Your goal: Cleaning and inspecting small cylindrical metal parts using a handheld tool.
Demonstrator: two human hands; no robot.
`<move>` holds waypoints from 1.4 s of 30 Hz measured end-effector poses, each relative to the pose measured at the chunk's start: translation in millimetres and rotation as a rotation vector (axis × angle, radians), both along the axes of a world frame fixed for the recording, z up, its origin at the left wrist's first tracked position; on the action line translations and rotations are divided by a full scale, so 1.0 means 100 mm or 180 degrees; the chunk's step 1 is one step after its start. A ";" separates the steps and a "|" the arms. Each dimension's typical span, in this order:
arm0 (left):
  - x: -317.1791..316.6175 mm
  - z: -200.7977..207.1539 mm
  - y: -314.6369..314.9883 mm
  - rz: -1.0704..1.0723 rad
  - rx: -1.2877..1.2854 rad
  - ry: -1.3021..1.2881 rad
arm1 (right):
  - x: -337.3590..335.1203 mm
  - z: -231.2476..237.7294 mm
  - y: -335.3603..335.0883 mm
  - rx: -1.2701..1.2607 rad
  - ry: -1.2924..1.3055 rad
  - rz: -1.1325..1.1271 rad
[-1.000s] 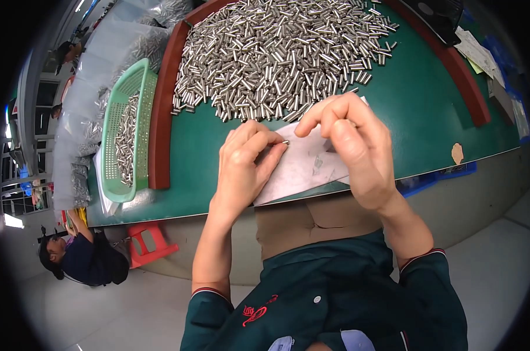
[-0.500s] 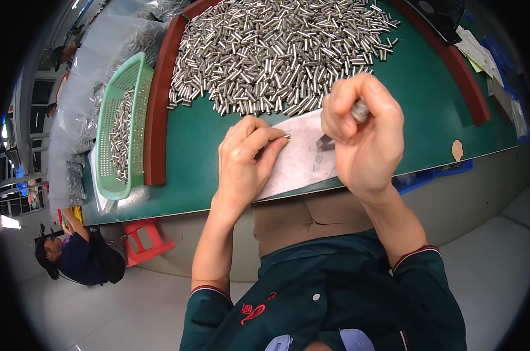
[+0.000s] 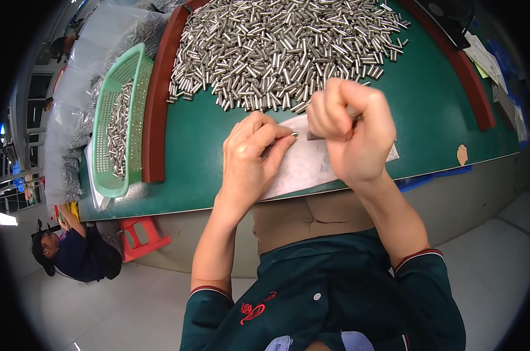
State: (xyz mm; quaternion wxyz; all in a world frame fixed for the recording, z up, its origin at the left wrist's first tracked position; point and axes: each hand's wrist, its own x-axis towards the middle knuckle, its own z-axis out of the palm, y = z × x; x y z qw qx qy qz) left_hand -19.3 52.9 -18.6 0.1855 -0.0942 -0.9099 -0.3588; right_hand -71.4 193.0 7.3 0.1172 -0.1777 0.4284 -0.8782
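A shiny metal pin (image 3: 294, 134) pinched over a whitish sheet (image 3: 300, 168).
The left hand (image 3: 250, 153) clasps the pin between thumb and fingers; the curled right hand (image 3: 359, 137) is blurred, and I cannot tell what it grips. Beyond lies a heap of smooth cylindrical pins (image 3: 276, 58); to its left, a perforated green plastic basket (image 3: 137, 99); red embroidery (image 3: 251, 317) marks the green shirt (image 3: 335, 281).

"How does the left hand (image 3: 250, 149) sit?"
"Thumb (image 3: 280, 153) and forefinger (image 3: 274, 133) pinch together; the left forearm (image 3: 215, 251) reaches up from below."
"And the right hand (image 3: 358, 137)?"
"Its fingers (image 3: 333, 108) curl into a slightly blurred fist, the bare right forearm (image 3: 396, 222) leaning inward."
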 end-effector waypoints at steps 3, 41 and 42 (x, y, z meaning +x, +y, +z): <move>0.00 0.00 0.01 0.0039 0.0007 -0.0046 | -0.04 0.03 -0.01 -0.0425 -0.0493 0.0007; -0.01 0.02 0.01 0.0018 -0.0122 -0.0087 | -0.03 -0.08 -0.06 -0.0529 -0.0385 0.0185; -0.02 0.02 0.01 0.0017 -0.0124 -0.0093 | -0.03 -0.08 -0.06 -0.0504 -0.0361 0.0181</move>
